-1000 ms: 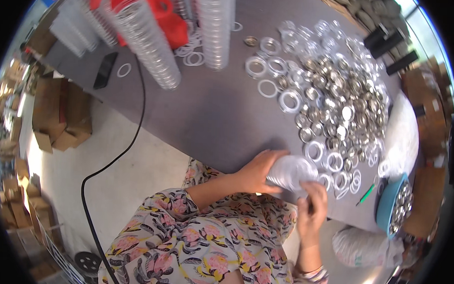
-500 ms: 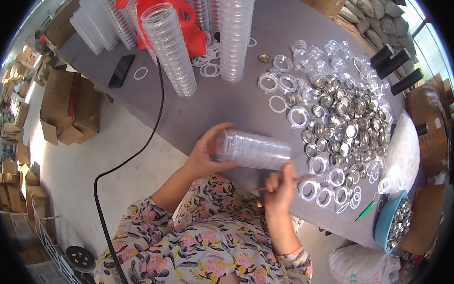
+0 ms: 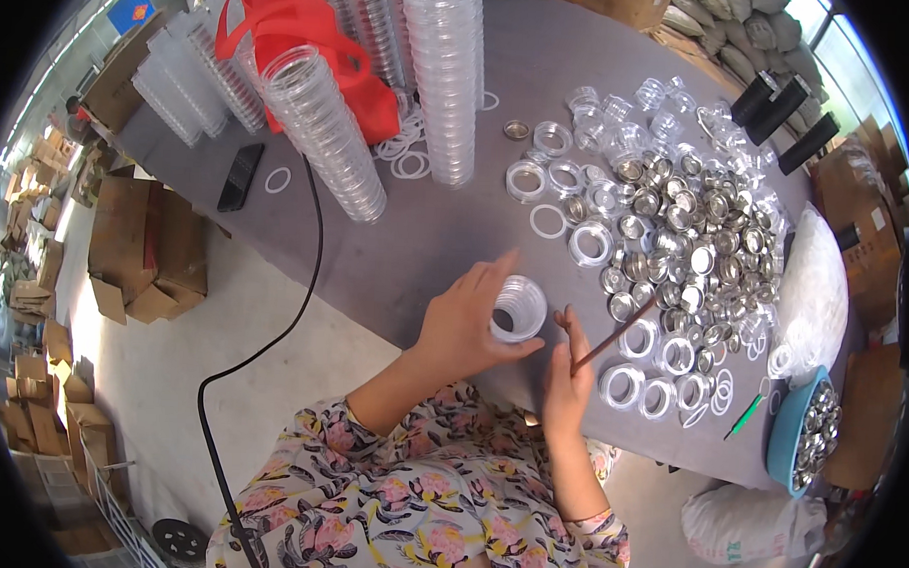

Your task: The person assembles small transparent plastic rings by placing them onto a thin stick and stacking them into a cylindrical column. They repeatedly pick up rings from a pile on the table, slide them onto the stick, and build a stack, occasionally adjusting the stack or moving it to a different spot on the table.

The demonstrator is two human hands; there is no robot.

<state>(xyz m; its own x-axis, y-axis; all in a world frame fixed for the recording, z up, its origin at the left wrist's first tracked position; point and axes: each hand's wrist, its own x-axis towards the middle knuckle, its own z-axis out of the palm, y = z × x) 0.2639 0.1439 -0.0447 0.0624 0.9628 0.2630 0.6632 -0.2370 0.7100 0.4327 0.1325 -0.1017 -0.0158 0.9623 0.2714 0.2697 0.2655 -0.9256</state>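
Observation:
A short stack of clear round plastic pieces (image 3: 522,304) is seen nearly end-on at the near middle of the table. My left hand (image 3: 458,319) curves around its left side, thumb along the near side and fingers stretched past the far side; part of the stack is hidden behind the hand. To the right, my right hand (image 3: 565,380) pinches a thin reddish-brown stick (image 3: 618,333), which points up and right toward the pile of parts. The right fingertips are near the stack but apart from it.
Small silver metal caps (image 3: 701,258) and clear plastic rings (image 3: 623,386) cover the right side. Tall clear stacks (image 3: 441,83) and a red bag (image 3: 318,49) stand at the back left. A black cable (image 3: 318,234) crosses the table edge. A blue basin (image 3: 781,446) holds more caps.
The clear stack, lying sideways between both hands before, is now seen end-on in my left hand. My right hand has moved away from it, and its stick has turned up and right.

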